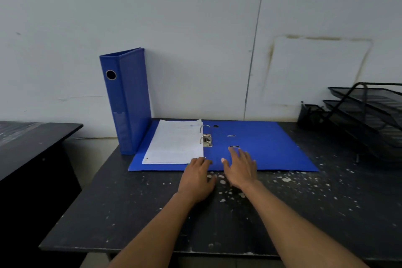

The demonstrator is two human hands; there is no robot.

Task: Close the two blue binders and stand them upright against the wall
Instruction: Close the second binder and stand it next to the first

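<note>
One blue binder (128, 100) is closed and stands upright against the wall at the table's left rear, spine facing me. The other blue binder (265, 148) lies flat and wide open on the black table (152, 213), with a stack of white paper (176, 143) on its left half and metal rings (205, 137) at the middle. My left hand (199, 175) rests at the binder's near edge, fingertips by the paper's corner. My right hand (240, 168) lies flat with spread fingers on the open cover near the spine. Neither hand grips anything.
A black mesh tray rack (367, 113) and a mesh pen holder (309, 115) stand at the right rear. A second dark table (32, 137) sits to the left across a gap. White paint specks cover the tabletop.
</note>
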